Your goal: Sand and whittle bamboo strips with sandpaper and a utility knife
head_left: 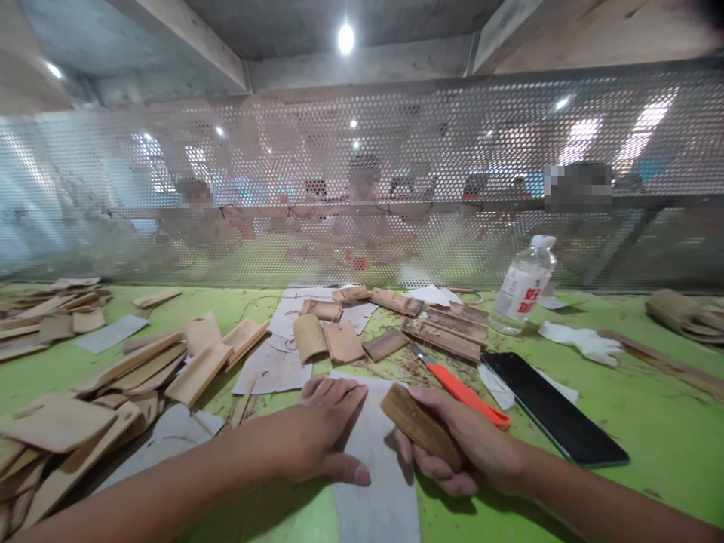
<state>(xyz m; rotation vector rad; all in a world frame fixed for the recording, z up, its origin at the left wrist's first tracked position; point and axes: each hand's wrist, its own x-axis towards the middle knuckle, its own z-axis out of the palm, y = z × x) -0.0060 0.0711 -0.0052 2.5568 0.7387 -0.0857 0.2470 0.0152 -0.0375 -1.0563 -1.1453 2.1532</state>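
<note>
Brown block (423, 424), underside hidden by right hand (487, 443).

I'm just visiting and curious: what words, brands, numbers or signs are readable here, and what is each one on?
"好": large red character on the label of the clear bottle.
"加", perhaps: red character below it, too blurred to be sure.
Smaller print on that label: too small to read.
Black phone, orange-handled knife, brown piece in the right hand: no readable text.
</note>
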